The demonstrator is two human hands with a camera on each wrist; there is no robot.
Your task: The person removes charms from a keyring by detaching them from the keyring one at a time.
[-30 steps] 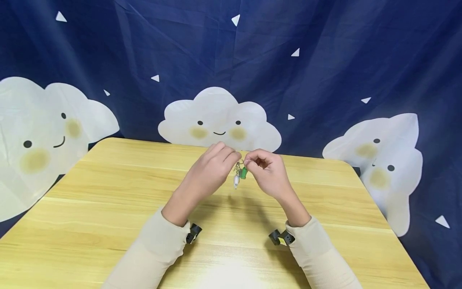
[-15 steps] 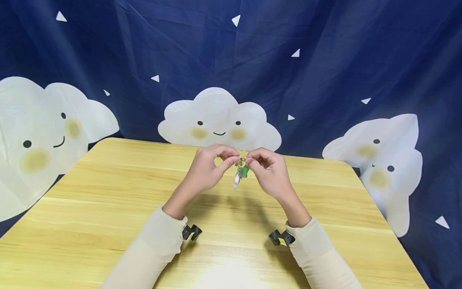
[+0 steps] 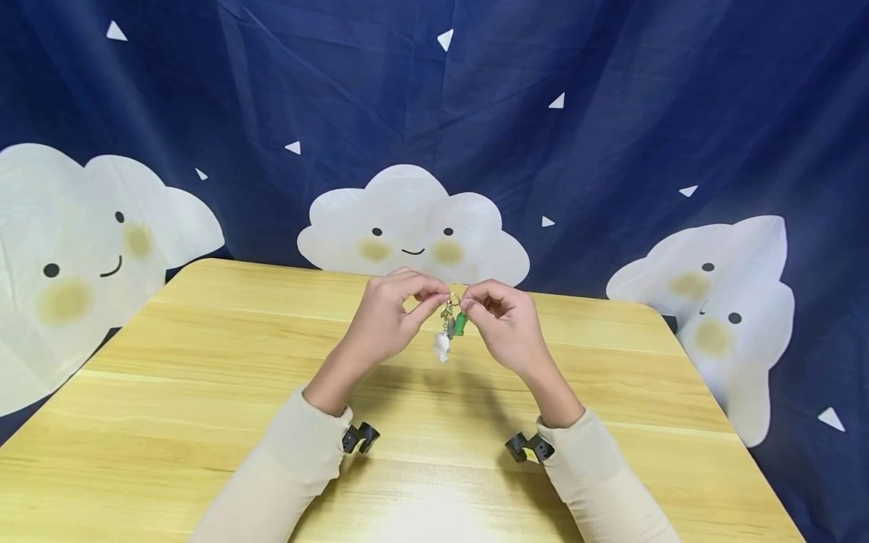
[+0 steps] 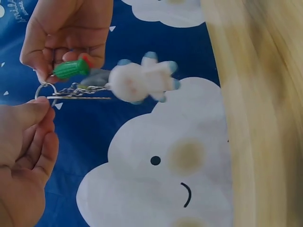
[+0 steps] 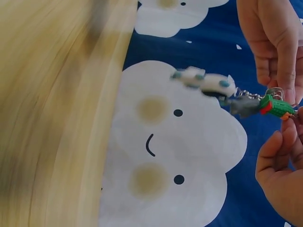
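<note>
Turned broadside since the earlier head view, our white figure charm (image 3: 443, 346) hangs near 6 o'clock below the metal ring (image 4: 54, 88), above the surface (image 3: 204, 377). We pinch that ring with our left hand (image 3: 390, 313) at 9 o'clock and right hand (image 3: 507, 320) at 3, beside the green charm (image 4: 72, 69); we should keep both grips light and steady so nothing dangling tangles.
</note>
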